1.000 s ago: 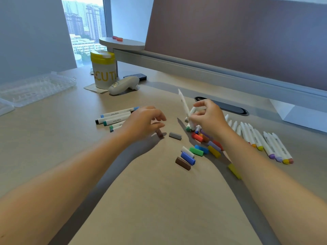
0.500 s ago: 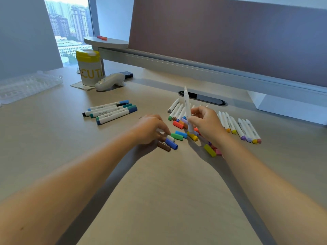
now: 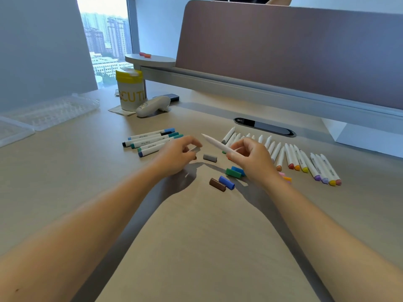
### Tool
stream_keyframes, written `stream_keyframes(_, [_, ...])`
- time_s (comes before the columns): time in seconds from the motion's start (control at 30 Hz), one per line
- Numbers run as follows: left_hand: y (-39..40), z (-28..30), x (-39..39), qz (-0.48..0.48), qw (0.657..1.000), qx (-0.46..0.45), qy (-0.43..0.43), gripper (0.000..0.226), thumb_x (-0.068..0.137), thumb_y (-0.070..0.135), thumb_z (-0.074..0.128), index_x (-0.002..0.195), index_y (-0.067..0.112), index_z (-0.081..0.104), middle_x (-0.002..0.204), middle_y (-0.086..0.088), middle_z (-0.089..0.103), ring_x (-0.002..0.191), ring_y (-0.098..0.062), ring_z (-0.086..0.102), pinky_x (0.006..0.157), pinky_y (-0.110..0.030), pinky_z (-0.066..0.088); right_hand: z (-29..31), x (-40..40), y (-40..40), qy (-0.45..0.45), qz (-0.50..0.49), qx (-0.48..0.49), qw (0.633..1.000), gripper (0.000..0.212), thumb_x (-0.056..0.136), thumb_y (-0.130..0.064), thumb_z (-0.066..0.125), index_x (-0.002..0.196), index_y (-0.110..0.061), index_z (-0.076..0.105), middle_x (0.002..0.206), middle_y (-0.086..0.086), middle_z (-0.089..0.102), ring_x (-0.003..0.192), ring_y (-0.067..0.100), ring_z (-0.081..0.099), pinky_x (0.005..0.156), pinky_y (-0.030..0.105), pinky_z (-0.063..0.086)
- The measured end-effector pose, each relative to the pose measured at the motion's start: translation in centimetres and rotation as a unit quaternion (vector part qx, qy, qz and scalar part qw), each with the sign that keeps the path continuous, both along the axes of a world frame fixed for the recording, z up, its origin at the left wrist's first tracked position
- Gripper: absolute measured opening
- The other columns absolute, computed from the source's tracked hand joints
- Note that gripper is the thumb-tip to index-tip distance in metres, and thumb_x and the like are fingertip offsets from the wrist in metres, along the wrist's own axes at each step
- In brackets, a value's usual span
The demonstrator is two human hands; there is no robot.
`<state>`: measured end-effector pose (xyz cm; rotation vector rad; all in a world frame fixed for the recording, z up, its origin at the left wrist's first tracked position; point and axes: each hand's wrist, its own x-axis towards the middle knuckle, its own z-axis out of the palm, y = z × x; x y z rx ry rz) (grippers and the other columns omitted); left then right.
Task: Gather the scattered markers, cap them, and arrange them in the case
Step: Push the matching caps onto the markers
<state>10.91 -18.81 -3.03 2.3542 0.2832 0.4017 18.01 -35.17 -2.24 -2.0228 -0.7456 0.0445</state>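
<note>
While right hand [image 3: 250,158] pinches white uncapped marker [image 3: 218,143], left hand [image 3: 176,154] pinches something small, unidentifiable; wrong-colour cap risk from loose plastic caps [image 3: 226,180] between hands.

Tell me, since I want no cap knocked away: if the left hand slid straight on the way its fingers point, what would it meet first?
Probably the grey cap, lying just beyond the left hand; depth is unclear.

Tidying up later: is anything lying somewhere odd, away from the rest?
Yes: a red-orange cap lies up on the round grey shelf by the window, far from the loose caps and markers on the desk.
</note>
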Motion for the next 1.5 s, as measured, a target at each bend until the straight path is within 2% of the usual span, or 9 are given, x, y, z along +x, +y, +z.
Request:
stream_keyframes(0.2, [1.1,0.9,-0.3,0.091,0.94,-0.317,-0.09,0.01,0.088,0.007,0.056,0.09,0.012,0.047,0.09,-0.012,0.059,0.072,-0.014,0.06,0.065,-0.021,0.052,-0.1,-0.8,0.6,-0.018,0.022,0.003,1.0,0.007,0.088,-0.012,0.057,0.092,-0.015,0.052,0.074,-0.009,0.051,0.069,0.005,0.052,0.062,0.011,0.043])
stream_keyframes(0.33, [1.2,1.5,-0.5,0.129,0.907,-0.387,-0.105,0.016,0.088,0.01,0.058,0.075,0.011,0.049,0.074,-0.007,0.059,0.066,-0.013,0.06,0.051,-0.013,0.052,0.0,-1.0,0.8,-0.026,0.034,-0.003,0.999,0.01,0.087,-0.011,0.058,0.092,-0.017,0.052,0.074,-0.012,0.05,0.069,0.004,0.051,0.058,0.007,0.039])
stream_keyframes(0.5, [1.4,1.2,-0.1,0.15,0.904,-0.392,-0.077,0.013,0.086,0.017,0.062,0.08,0.006,0.06,0.074,-0.005,0.062,0.063,-0.011,0.061,0.048,-0.01,0.051,-0.2,-1.3,1.3,-0.03,0.041,0.006,0.999,0.01,0.086,-0.01,0.058,0.091,-0.017,0.053,0.073,-0.012,0.05,0.069,0.005,0.051,0.063,0.011,0.042])
stream_keyframes(0.77, [-0.1,1.1,0.2,0.122,0.914,-0.381,-0.064,0.011,0.088,0.017,0.057,0.088,0.008,0.05,0.076,-0.005,0.06,0.063,-0.01,0.06,0.05,-0.013,0.051,-0.8,-1.4,2.3,-0.061,0.045,0.0,0.997,0.006,0.088,-0.013,0.057,0.09,-0.015,0.052,0.069,-0.011,0.05,0.063,0.003,0.049,0.052,0.003,0.04])
stream_keyframes(0.9, [-0.5,1.1,0.2,0.107,0.905,-0.4,-0.093,0.019,0.087,0.008,0.059,0.096,0.008,0.042,0.084,-0.011,0.056,0.065,-0.015,0.06,0.047,-0.012,0.052,-1.1,-1.6,2.9,-0.074,0.018,0.0,0.997,0.005,0.089,-0.012,0.055,0.092,-0.01,0.052,0.075,-0.001,0.051,0.061,0.003,0.047,0.053,0.008,0.036])
stream_keyframes(1.13, [-0.9,1.4,0.4,0.095,0.903,-0.409,-0.093,0.028,0.086,0.013,0.061,0.099,0.014,0.037,0.077,-0.006,0.059,0.061,-0.013,0.059,0.063,-0.02,0.049,-0.9,-1.8,3.6,-0.068,0.019,0.022,0.997,0.008,0.089,-0.011,0.054,0.088,-0.013,0.046,0.082,0.005,0.053,0.07,0.014,0.051,0.058,0.018,0.04])
stream_keyframes(1.27, [-0.9,1.6,0.7,0.095,0.887,-0.444,-0.088,0.037,0.086,0.008,0.06,0.111,0.015,0.032,0.081,-0.006,0.056,0.056,-0.013,0.057,0.053,-0.017,0.05,-0.7,-2.0,3.9,-0.053,0.045,0.024,0.997,0.008,0.091,-0.021,0.053,0.091,-0.014,0.05,0.08,0.002,0.055,0.07,0.01,0.052,0.063,0.022,0.044])
stream_keyframes(1.37, [0.0,1.3,1.1,0.102,0.905,-0.409,-0.064,0.042,0.089,0.004,0.054,0.126,0.014,0.038,0.101,-0.011,0.051,0.066,-0.012,0.052,0.056,-0.019,0.048,-0.7,-0.9,3.6,-0.041,0.024,0.022,0.999,0.016,0.093,-0.025,0.048,0.096,-0.012,0.058,0.081,-0.003,0.058,0.075,0.009,0.052,0.07,0.023,0.045])
stream_keyframes(1.5, [1.9,0.6,1.9,0.107,0.959,-0.262,-0.034,0.051,0.092,0.006,0.047,0.139,0.022,0.037,0.111,-0.004,0.048,0.076,-0.007,0.05,0.064,-0.02,0.044,-1.3,2.8,3.2,-0.054,-0.064,-0.037,0.996,0.033,0.093,-0.025,0.046,0.121,-0.01,0.056,0.121,0.009,0.059,0.112,0.022,0.052,0.096,0.044,0.045])
